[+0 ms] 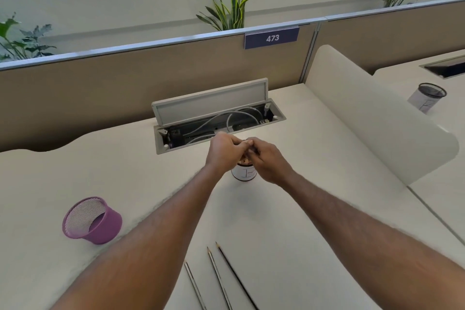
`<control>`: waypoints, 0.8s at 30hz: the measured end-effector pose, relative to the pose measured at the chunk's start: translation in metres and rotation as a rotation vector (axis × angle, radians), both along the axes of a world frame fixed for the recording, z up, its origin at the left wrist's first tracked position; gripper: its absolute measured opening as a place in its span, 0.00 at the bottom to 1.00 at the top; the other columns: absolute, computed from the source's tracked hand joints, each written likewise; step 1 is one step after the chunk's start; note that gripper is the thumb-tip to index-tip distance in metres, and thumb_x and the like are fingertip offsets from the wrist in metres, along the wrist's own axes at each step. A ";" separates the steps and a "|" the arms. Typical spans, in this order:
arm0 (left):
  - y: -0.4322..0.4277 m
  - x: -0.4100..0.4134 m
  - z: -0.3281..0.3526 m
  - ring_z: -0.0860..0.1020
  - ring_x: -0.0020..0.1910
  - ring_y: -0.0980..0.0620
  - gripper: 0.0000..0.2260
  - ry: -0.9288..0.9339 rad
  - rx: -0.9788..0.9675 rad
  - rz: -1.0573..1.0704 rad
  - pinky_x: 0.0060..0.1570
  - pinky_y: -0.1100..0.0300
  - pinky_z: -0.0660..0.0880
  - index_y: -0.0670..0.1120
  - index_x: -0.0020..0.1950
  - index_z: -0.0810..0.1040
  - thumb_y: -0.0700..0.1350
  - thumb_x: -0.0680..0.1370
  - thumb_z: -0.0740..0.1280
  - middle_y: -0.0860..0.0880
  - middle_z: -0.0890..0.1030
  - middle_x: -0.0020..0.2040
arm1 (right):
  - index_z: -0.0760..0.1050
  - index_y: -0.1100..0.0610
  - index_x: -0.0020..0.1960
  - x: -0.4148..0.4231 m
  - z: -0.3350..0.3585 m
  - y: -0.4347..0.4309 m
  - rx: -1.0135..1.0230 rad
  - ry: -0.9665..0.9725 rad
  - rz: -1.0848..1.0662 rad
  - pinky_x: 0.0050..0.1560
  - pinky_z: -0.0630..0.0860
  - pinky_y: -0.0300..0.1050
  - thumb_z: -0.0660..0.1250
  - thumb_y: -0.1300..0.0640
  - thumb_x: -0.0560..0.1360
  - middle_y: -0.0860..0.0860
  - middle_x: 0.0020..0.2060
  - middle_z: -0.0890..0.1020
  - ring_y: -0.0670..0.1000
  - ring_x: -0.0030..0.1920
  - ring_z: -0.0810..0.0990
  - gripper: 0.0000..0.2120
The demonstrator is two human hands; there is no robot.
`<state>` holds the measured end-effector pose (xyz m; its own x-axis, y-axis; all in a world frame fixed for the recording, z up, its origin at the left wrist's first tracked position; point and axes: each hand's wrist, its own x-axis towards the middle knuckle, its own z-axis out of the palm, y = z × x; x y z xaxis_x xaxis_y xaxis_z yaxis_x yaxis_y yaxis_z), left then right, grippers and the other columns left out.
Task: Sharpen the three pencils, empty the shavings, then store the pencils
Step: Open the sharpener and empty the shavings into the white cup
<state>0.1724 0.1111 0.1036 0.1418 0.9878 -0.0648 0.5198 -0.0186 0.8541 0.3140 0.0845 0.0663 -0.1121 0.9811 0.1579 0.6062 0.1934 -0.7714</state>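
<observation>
Three dark pencils [219, 277] lie side by side on the white desk near its front edge, points facing away from me. Farther back, a white cup [243, 174] with shavings in it stands on the desk. My left hand [224, 152] and my right hand [266, 160] meet just above the cup's mouth, fingers curled together round a small object that the fingers hide almost entirely. A purple mesh pencil holder [91, 220] stands at the left, apart from both hands.
An open cable tray [216, 121] with grey cables sits in the desk behind the hands. A beige partition [125, 78] runs along the back. A white curved divider [377, 118] bounds the right side, with a black mesh cup [427, 98] on the neighbouring desk.
</observation>
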 end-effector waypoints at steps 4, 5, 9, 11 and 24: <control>0.017 0.008 -0.008 0.85 0.36 0.48 0.10 -0.042 -0.081 0.005 0.41 0.52 0.84 0.40 0.44 0.86 0.47 0.77 0.72 0.44 0.85 0.36 | 0.75 0.56 0.51 0.009 0.003 0.015 -0.035 -0.106 0.003 0.45 0.78 0.57 0.58 0.54 0.80 0.54 0.43 0.83 0.55 0.44 0.80 0.10; 0.021 0.009 -0.010 0.85 0.36 0.48 0.11 -0.047 -0.097 0.006 0.42 0.52 0.84 0.40 0.44 0.86 0.47 0.77 0.72 0.43 0.86 0.36 | 0.76 0.56 0.53 0.011 0.003 0.018 -0.039 -0.140 0.004 0.45 0.78 0.57 0.57 0.54 0.80 0.54 0.44 0.83 0.55 0.44 0.80 0.10; 0.029 0.009 -0.016 0.86 0.35 0.49 0.10 -0.119 -0.205 0.034 0.41 0.55 0.84 0.39 0.41 0.85 0.46 0.76 0.73 0.43 0.85 0.36 | 0.75 0.56 0.55 0.013 0.001 0.027 -0.051 -0.271 0.016 0.43 0.78 0.55 0.57 0.52 0.81 0.55 0.46 0.83 0.56 0.45 0.80 0.12; 0.031 0.011 -0.019 0.85 0.34 0.51 0.10 -0.126 -0.247 0.041 0.39 0.57 0.83 0.39 0.41 0.85 0.45 0.76 0.73 0.43 0.85 0.36 | 0.75 0.56 0.53 0.014 -0.001 0.030 -0.058 -0.306 0.019 0.39 0.76 0.51 0.57 0.51 0.80 0.54 0.44 0.83 0.55 0.43 0.79 0.12; 0.039 0.014 -0.021 0.85 0.37 0.50 0.09 -0.041 -0.221 0.056 0.42 0.55 0.84 0.41 0.43 0.85 0.47 0.76 0.73 0.44 0.86 0.38 | 0.71 0.55 0.56 0.022 0.003 0.037 -0.133 -0.421 0.052 0.37 0.71 0.47 0.61 0.45 0.79 0.54 0.46 0.82 0.56 0.44 0.78 0.14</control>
<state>0.1865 0.1498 0.0822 0.0937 0.9567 -0.2755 0.4794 0.1991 0.8547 0.3356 0.1214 0.0688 -0.1896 0.9811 -0.0398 0.8647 0.1477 -0.4801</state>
